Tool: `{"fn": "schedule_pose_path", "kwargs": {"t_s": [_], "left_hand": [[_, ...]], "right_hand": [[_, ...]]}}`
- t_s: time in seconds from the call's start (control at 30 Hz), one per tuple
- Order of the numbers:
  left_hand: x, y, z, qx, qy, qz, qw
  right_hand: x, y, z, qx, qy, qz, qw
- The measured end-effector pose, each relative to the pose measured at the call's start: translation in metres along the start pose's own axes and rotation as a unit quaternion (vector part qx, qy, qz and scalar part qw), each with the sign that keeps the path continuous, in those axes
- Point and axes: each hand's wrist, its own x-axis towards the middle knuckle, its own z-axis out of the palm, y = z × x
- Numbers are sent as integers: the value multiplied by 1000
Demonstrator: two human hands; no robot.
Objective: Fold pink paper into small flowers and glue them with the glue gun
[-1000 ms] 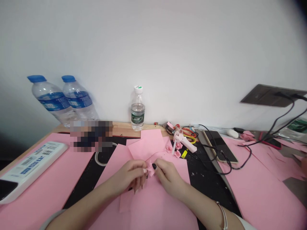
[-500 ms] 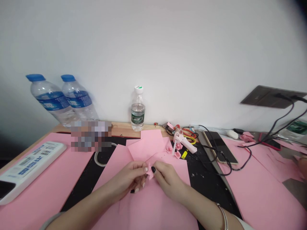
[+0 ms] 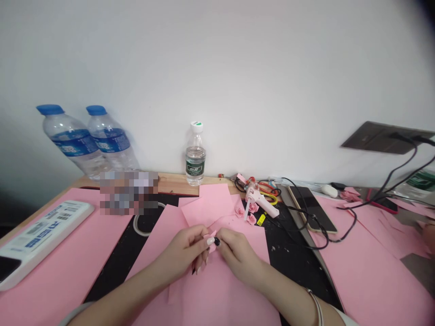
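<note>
My left hand (image 3: 181,253) and my right hand (image 3: 236,252) meet in the middle of the view, and both pinch a small folded piece of pink paper (image 3: 212,242) between fingertips. Much of that piece is hidden by my fingers. Under my hands lie overlapping pink paper sheets (image 3: 207,210). Beyond my right hand stand several small pink paper roses (image 3: 251,219), close to a white and pink hot glue gun (image 3: 258,203).
A long white box (image 3: 44,240) lies on a pink sheet at left. Three water bottles (image 3: 195,158) stand by the wall. A phone (image 3: 312,209) and black cables (image 3: 326,231) lie at right. Another person's hand (image 3: 428,236) shows at the right edge.
My fingers have turned the small pink paper piece and drawn closer around it. My hands have shifted only slightly, and the roses and glue gun stay put.
</note>
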Motion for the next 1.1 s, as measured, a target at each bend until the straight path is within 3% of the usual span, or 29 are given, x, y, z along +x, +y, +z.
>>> {"fn": "schedule_pose_path", "kwargs": {"t_s": [0.17, 0.37, 0.47, 0.53, 0.6, 0.7, 0.77, 1.1], "left_hand": [[-5, 13, -3, 174, 36, 65, 982], [-6, 10, -13, 384, 68, 181, 903], [-5, 6, -15, 417, 56, 257, 870], [-5, 6, -13, 398, 54, 245, 882], [-6, 8, -11, 344, 70, 194, 916], [-6, 13, -7, 205, 69, 145, 966], [-5, 15, -7, 124, 60, 128, 982], [8, 8, -7, -31, 95, 11, 995]], "right_hand": [[1, 2, 2, 44, 55, 74, 995], [5, 0, 5, 290, 7, 132, 948], [8, 0, 6, 339, 12, 149, 929], [9, 2, 6, 348, 18, 157, 924], [10, 3, 6, 350, 19, 161, 922], [10, 4, 5, 337, 22, 166, 927], [10, 4, 4, 310, 21, 167, 936], [4, 10, 6, 124, 50, 140, 981]]}}
